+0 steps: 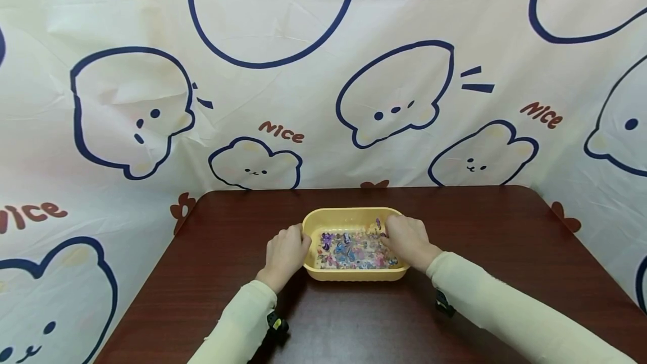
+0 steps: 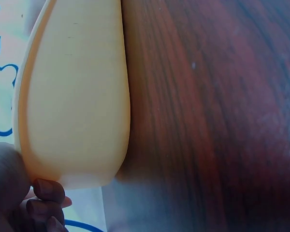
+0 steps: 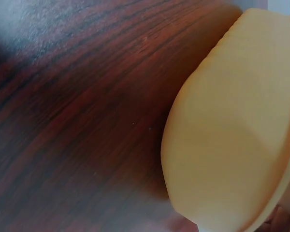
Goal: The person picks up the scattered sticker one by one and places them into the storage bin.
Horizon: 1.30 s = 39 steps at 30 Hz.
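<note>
On the table stands a yellow plastic basin [image 1: 354, 275] with a layer of small mixed pieces [image 1: 354, 251] in it, mostly pink, blue and purple. My left hand [image 1: 288, 249] grips the basin's left rim; its curled fingers show against the basin's end in the left wrist view. My right hand [image 1: 408, 237] reaches over the right rim, its fingers bent down inside above the pieces. Close to those fingers is a small purple piece [image 1: 378, 223]. In the right wrist view the basin's wall [image 3: 222, 130] covers most of that hand, and I cannot tell whether it holds anything.
The dark brown wooden table [image 1: 242, 218] extends around the basin. Behind it and at both sides hangs a white cloth [image 1: 313, 94] printed with blue cartoon outlines. A small dark device [image 1: 277, 322] is strapped to each sleeve.
</note>
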### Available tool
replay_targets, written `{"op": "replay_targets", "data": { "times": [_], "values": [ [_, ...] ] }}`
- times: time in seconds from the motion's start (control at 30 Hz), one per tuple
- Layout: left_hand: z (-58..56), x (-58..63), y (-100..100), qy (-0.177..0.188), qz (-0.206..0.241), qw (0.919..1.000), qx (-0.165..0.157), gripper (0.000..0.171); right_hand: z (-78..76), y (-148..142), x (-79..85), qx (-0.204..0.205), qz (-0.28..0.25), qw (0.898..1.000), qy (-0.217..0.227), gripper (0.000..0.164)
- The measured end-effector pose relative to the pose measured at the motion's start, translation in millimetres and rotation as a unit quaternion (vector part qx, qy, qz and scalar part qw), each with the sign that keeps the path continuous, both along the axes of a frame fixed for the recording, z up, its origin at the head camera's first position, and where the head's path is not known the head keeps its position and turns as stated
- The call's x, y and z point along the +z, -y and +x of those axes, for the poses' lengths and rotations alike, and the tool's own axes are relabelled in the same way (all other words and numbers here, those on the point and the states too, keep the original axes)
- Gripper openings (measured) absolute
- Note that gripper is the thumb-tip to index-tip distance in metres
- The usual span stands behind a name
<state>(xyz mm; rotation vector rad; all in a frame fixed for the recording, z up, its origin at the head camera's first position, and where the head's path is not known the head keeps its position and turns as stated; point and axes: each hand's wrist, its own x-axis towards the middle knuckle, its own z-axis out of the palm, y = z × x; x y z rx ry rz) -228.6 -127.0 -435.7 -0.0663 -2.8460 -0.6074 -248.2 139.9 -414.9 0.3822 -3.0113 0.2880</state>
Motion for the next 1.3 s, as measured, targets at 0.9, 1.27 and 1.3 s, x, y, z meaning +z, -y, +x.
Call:
{"op": "replay_targets", "data": {
  "times": [0.9, 1.27, 1.3],
  "values": [
    [0.5, 1.4, -1, 0.007, 0.004, 1.0, 0.002, 0.024, 0.8, 11, -16.9, 0.063, 0.099, 0.987, -0.109, 0.048],
    [-0.1, 0.1, 0, 0.008, 0.011, 0.9999, 0.003, 0.021, -3.1, 10, -15.8, 0.06, 0.126, 0.987, -0.082, 0.052],
    [-0.2, 0.1, 1, 0.008, 0.014, 0.9999, 0.005, 0.02, -3.8, 10, -15.8, 0.058, 0.127, 0.987, -0.078, 0.051]
  ]
}}
